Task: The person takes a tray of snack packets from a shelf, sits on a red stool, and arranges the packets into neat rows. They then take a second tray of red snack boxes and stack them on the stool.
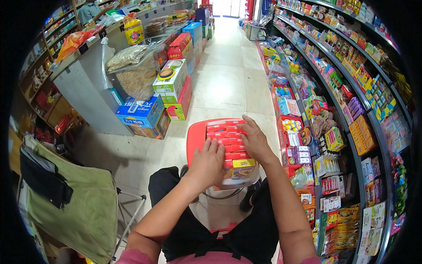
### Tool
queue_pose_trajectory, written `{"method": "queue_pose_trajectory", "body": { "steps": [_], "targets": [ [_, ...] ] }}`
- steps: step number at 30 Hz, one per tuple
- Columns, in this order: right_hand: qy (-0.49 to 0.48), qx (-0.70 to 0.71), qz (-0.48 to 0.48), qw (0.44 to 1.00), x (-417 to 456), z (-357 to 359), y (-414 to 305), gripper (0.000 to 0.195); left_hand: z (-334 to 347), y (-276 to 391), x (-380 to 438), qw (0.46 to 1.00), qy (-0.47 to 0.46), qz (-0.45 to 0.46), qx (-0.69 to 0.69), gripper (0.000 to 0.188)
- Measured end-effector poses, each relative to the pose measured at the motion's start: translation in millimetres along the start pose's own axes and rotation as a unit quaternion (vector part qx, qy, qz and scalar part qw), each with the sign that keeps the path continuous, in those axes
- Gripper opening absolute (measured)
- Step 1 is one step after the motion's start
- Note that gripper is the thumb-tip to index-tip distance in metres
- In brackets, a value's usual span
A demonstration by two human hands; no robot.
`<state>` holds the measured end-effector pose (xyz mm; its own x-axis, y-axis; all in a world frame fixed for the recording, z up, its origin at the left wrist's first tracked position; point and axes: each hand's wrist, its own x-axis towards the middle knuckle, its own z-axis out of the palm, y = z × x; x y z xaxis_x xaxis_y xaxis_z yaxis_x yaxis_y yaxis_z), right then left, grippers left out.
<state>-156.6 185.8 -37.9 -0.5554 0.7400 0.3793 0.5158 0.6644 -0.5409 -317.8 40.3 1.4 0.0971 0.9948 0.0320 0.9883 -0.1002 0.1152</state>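
Several small red packs (234, 140) stand in rows in a pale open box (211, 123) on a red stool seat (195, 135) between my knees. A yellow-topped pack (244, 164) with a colourful front sits at the near end. My left hand (208, 163) lies against the left side of the rows, its fingertips on the red packs. Along the right side is my right hand (255, 140), fingers spread and bent over the packs' ends. Both hands touch the packs without a visible closed grip. My palms hide part of the box's near sides.
A green folding chair (75, 194) with a black pouch (46, 178) stands at left. Beyond it, stacked cartons (141, 110) line a grey counter (89, 92), where another person (90, 13) is partly visible. Shelves of packaged goods (329, 115) run along the right. A tiled aisle (222, 72) leads ahead.
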Motion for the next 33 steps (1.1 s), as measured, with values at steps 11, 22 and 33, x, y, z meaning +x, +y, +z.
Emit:
{"method": "queue_pose_trajectory", "body": {
  "steps": [11, 22, 33],
  "targets": [
    [0.035, -0.029, -0.026, 0.999, -1.8, 10.7, -3.2, 0.028, 18.7, 12.1, 32.8, 0.986, -0.044, -0.029, 0.159, 0.094],
    [0.010, 0.030, 0.002, 1.000, 0.3, -7.8, 10.4, 0.026, 32.8, 7.4, 32.4, 0.992, 0.039, -0.010, 0.118, 0.089],
    [-0.060, 0.001, -0.098, 0.993, -20.6, -65.3, -26.1, 0.012, 19.6, -11.2, 20.6, 0.995, 0.006, 0.059, 0.080, 0.099]
  ]
}}
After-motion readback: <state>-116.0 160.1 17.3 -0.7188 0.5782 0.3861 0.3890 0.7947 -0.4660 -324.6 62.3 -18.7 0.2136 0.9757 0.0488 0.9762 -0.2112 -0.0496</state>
